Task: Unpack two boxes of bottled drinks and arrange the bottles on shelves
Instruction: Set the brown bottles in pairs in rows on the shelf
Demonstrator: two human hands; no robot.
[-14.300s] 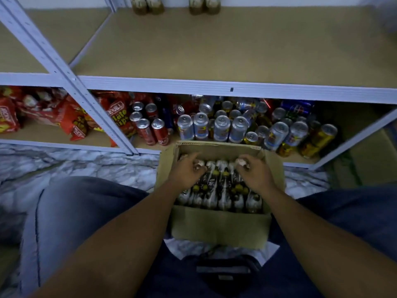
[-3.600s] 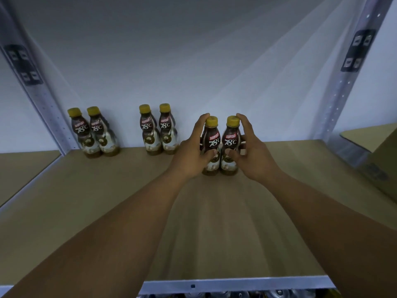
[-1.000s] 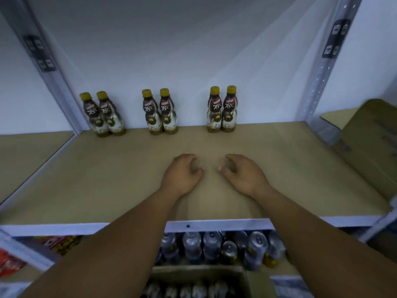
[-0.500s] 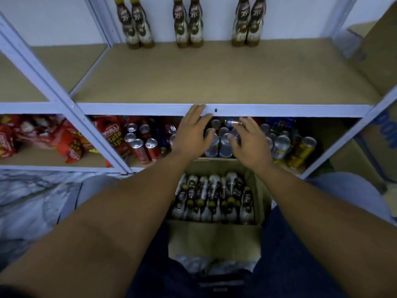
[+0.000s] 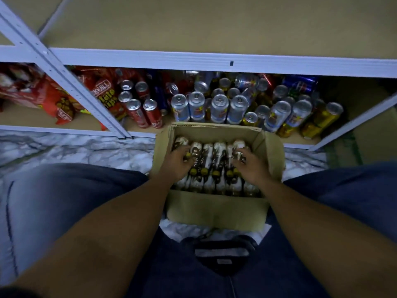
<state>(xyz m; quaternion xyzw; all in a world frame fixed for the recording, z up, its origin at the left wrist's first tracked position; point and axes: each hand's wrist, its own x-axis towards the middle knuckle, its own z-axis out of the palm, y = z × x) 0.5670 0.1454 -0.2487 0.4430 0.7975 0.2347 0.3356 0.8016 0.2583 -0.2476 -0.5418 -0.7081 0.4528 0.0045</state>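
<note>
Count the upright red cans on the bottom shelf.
5 red cans, clustered right of the diagonal brace: two at the back, one in the middle, two in front. Others may hide behind.

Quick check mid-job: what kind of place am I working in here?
Likely a small shop or its stockroom: white metal shelving, drink cans and red snack bags crowding its lower level, and an open cardboard box of bottles on the floor.

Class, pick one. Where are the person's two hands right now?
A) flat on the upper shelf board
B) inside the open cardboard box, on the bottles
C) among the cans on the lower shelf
B: the left hand and right hand both reach into the cardboard box, fingers curled on the bottles lying in it.
</note>
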